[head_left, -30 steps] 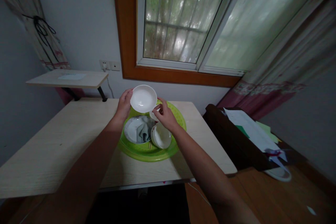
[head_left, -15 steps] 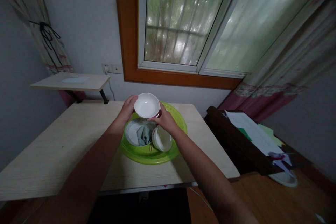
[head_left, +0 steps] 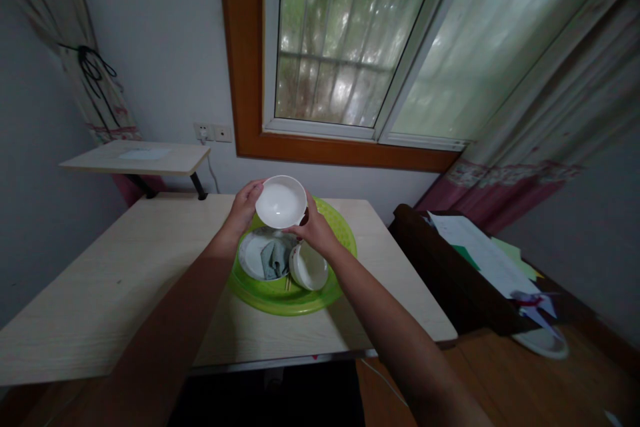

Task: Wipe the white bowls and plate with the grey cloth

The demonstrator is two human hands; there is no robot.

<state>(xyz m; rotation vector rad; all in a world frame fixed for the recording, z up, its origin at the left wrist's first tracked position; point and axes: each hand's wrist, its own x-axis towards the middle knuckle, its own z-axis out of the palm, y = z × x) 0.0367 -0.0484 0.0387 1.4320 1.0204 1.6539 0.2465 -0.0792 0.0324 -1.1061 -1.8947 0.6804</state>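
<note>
Both my hands hold a white bowl [head_left: 281,201] up over the green basin [head_left: 345,230], its inside tipped toward me. At the bowl's left rim is my left hand [head_left: 245,205], fingers closed on it. My right hand [head_left: 315,225] grips the right side, thumb beneath. Below, inside the basin, lies a white plate [head_left: 249,255] with a crumpled grey-green cloth [head_left: 275,259] on it. Another white bowl [head_left: 311,268] leans on its side at the right of the cloth. The ends of thin sticks, perhaps chopsticks [head_left: 288,282], show between plate and bowl.
The basin rests on a pale wooden table [head_left: 125,273]. A small raised shelf [head_left: 175,159] stands at its back left, near a wall socket [head_left: 203,131] with a cord. Papers [head_left: 475,247] lie on a dark brown piece of furniture [head_left: 435,273] to the right.
The held bowl has tilted slightly more toward me, showing more of its inside. Both hands keep their grip, and the things in the basin stay put.
</note>
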